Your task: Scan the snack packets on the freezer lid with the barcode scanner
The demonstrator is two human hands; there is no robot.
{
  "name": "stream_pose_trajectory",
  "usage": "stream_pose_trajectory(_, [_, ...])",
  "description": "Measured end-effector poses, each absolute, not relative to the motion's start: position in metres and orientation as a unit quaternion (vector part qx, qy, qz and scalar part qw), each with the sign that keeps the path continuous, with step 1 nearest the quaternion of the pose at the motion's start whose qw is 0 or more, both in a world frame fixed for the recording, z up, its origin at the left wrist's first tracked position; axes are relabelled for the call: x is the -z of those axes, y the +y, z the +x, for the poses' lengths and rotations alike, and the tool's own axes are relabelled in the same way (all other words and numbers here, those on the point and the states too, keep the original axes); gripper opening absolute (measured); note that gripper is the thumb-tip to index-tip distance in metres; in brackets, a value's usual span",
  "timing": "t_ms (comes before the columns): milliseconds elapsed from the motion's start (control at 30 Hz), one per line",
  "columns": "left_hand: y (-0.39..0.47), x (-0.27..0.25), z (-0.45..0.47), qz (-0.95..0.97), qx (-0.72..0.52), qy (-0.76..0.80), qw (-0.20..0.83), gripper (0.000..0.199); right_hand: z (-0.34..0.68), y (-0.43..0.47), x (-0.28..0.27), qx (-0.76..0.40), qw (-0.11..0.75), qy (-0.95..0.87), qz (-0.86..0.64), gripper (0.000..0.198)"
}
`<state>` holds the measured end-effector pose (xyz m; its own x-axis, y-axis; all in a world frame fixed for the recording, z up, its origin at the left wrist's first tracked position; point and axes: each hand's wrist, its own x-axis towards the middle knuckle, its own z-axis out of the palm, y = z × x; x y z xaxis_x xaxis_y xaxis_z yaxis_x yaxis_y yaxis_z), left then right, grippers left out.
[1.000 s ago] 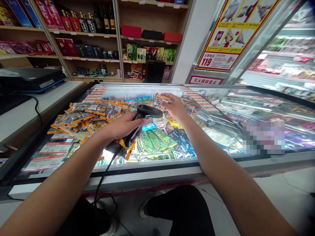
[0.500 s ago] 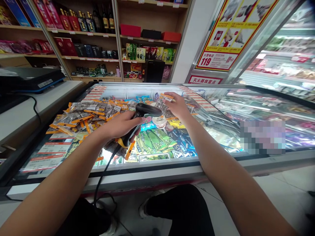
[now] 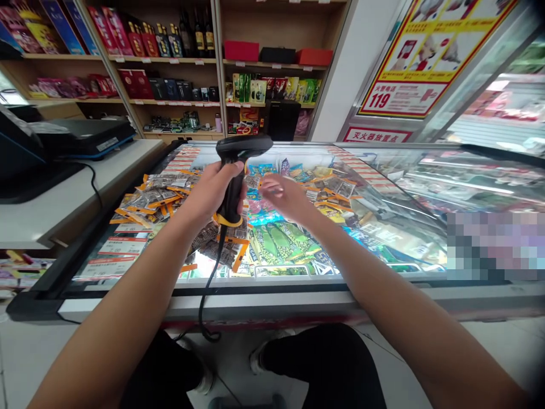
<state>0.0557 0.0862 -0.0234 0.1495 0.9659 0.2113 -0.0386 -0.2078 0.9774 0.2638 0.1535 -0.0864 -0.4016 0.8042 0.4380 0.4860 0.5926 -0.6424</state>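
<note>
My left hand (image 3: 215,190) is wrapped round the handle of a black and yellow barcode scanner (image 3: 233,193), its head pointing right and its cable hanging down over the freezer's front edge. Just right of it hovers my right hand (image 3: 283,196), fingers loosely bent and a little blurred, with nothing visible in them. Below and left of the scanner lies a pile of small clear snack packets with orange edges (image 3: 159,193), partly hidden by my left arm. A smaller group of similar packets (image 3: 338,190) lies to the right of my right hand.
The packets rest on the glass top of a chest freezer (image 3: 264,301) holding green and blue wrapped goods. Price labels (image 3: 114,250) lie at its left. A counter with a scale (image 3: 89,136) stands left; stocked shelves (image 3: 174,57) are behind. A blurred-out patch (image 3: 479,247) is at right.
My right hand has moved left, away from the right-hand packets, and the packet at its fingers is let go. The scanner has risen and stands more upright. The view has shifted slightly.
</note>
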Motion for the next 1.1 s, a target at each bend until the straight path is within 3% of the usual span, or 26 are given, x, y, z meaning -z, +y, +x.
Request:
stream_pose_trajectory(100, [0.088,0.023,0.053,0.565,-0.529,0.405,0.488,0.037,0.231,0.128,0.089,-0.295,0.306,-0.829,-0.363,0.049])
stream_pose_trajectory(267, [0.089,0.023,0.055,0.575,-0.511,0.412,0.488,0.034,0.232,0.124,0.086,-0.331,0.252,-0.818,-0.397,0.048])
stream_pose_trajectory(467, [0.086,0.027,0.061,0.600,-0.480,0.403,0.498,0.025,0.271,0.147,0.078,-0.290,0.287,-0.774,-0.484,0.066])
stream_pose_trajectory(600, [0.085,0.032,0.063,0.619,-0.446,0.402,0.506,0.025,0.287,0.156,0.075,-0.361,0.318,-0.717,-0.504,0.052])
stream_pose_trajectory(700, [0.083,0.035,0.064,0.627,-0.423,0.407,0.511,0.025,0.295,0.164,0.075,-0.478,0.377,-0.645,-0.462,0.041])
stream_pose_trajectory(800, [0.081,0.038,0.065,0.638,-0.377,0.423,0.521,0.028,0.302,0.175,0.077,-0.524,0.445,-0.579,-0.438,0.034])
stream_pose_trajectory(933, [0.078,0.042,0.066,0.659,-0.302,0.435,0.534,0.029,0.313,0.189,0.078,-0.528,0.508,-0.524,-0.434,0.036])
stream_pose_trajectory(1100, [0.077,0.045,0.066,0.663,-0.272,0.445,0.537,0.027,0.320,0.194,0.078,-0.518,0.516,-0.528,-0.432,0.047])
